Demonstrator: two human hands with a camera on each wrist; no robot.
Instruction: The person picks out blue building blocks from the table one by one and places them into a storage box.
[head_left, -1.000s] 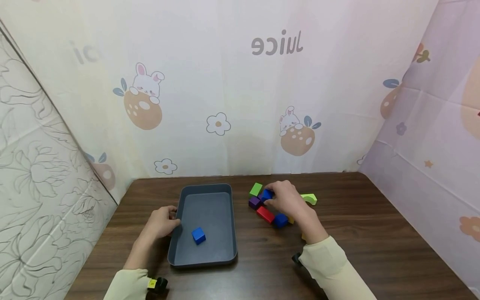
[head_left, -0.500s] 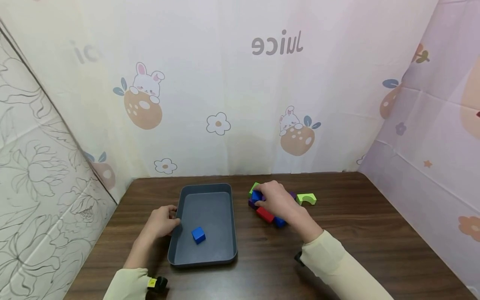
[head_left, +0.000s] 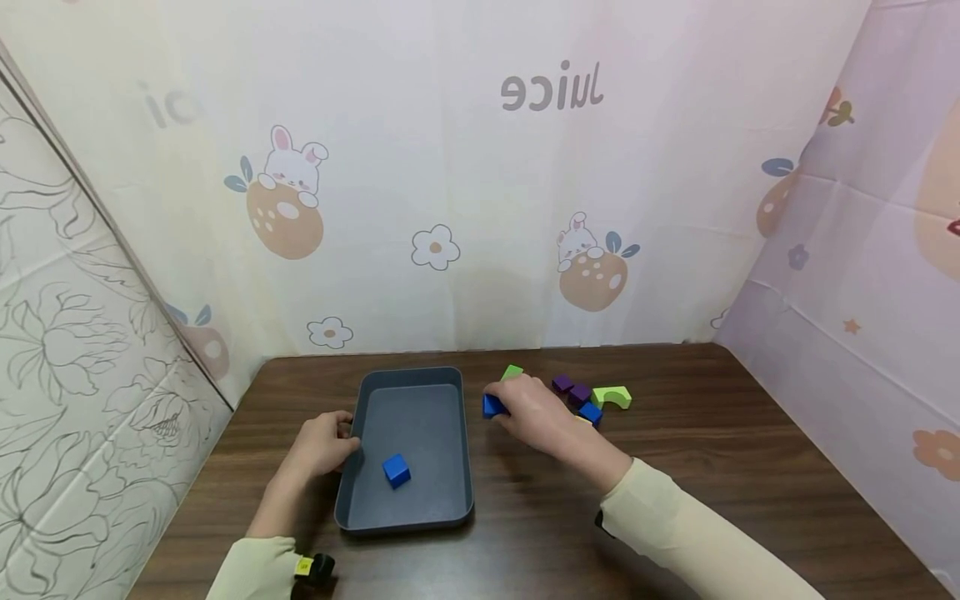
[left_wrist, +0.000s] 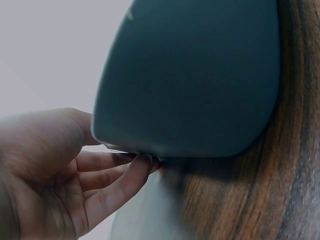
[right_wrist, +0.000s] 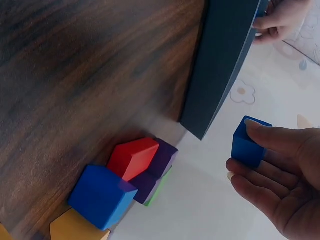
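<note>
My right hand pinches a blue cube block between thumb and fingers, raised off the table just right of the tray. In the right wrist view the same block shows against the pale curtain. My left hand grips the left side of a dark grey tray. The left wrist view has its thumb at the tray rim and curled fingers at the tray's underside. Inside the tray lies another blue cube block.
Around and behind the right hand lie a green block, purple blocks, a blue block and a lime arch block. A red block and a yellow block show in the right wrist view. A curtain hangs behind the table.
My right hand has lifted the blue block from the pile and carried it left toward the tray. The left hand and tray have stayed put.
</note>
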